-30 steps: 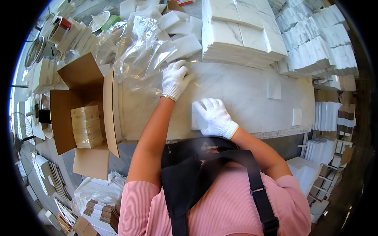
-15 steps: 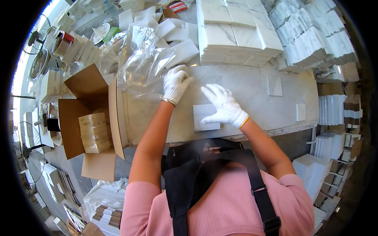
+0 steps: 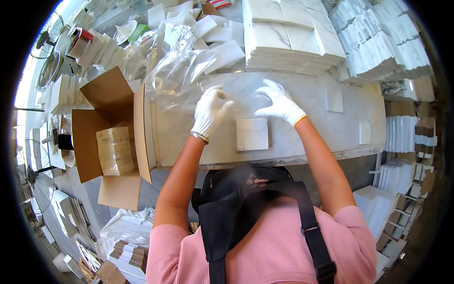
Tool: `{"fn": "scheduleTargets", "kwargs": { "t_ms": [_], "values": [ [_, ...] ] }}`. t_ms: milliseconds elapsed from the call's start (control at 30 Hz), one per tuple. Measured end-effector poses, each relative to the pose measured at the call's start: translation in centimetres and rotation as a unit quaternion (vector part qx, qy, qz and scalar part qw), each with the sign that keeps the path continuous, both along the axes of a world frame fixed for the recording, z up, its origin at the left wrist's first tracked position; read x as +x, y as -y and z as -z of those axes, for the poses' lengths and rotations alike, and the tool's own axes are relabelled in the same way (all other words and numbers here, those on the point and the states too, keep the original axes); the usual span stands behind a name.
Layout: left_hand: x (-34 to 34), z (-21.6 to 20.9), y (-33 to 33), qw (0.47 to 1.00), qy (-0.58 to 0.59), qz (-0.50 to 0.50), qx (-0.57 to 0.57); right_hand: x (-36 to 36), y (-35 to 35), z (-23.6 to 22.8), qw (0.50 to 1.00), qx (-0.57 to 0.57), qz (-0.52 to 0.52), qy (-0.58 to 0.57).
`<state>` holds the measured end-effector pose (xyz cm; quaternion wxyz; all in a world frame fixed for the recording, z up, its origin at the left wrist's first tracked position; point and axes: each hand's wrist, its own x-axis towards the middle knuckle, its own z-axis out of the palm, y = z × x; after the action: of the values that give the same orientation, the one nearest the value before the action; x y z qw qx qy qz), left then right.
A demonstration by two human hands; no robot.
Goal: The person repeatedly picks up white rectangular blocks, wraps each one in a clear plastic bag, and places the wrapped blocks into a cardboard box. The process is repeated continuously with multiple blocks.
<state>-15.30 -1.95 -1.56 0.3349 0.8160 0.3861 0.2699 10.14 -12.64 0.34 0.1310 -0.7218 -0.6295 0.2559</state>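
A white square tile (image 3: 252, 134) lies flat on the pale marble slab of the workbench (image 3: 189, 146), in front of me. My left hand (image 3: 210, 112), in a white knit glove, hovers left of and beyond the tile. Its fingers are half curled and its thumb stands apart, with nothing visible in its grasp. Clear plastic film (image 3: 172, 71) lies just beyond that hand. My right hand (image 3: 281, 105), gloved the same way, is raised beyond the tile's right side. Its fingers and thumb are spread, and I see nothing held.
An open cardboard box (image 3: 143, 125) with wrapped blocks (image 3: 115, 150) stands to the left. Stacked marble-patterned tiles (image 3: 293, 40) rise along the bench's far side. White foam sheets (image 3: 222, 56) are heaped beyond the film. Two small tiles, one being (image 3: 364, 133), lie at the right.
My right hand has lifted off the tile and moved up and to the right, uncovering it. My left hand has shifted slightly nearer, its thumb now clear of the fingers.
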Motion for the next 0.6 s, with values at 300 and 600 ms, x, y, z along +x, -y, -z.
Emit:
{"fn": "scheduleTargets", "kwargs": {
  "t_ms": [300, 600],
  "values": [
    [-0.5, -1.9, 0.9, 0.952, 0.143, 0.128, -0.238, -0.9, 2.6, -1.0, 0.994, 0.096, -0.038, -0.043],
    [-7.2, -1.5, 6.2, 0.964, -0.042, 0.263, 0.007, -4.0, 9.4, -0.7, 0.968, 0.178, -0.175, 0.024]
  ]
}}
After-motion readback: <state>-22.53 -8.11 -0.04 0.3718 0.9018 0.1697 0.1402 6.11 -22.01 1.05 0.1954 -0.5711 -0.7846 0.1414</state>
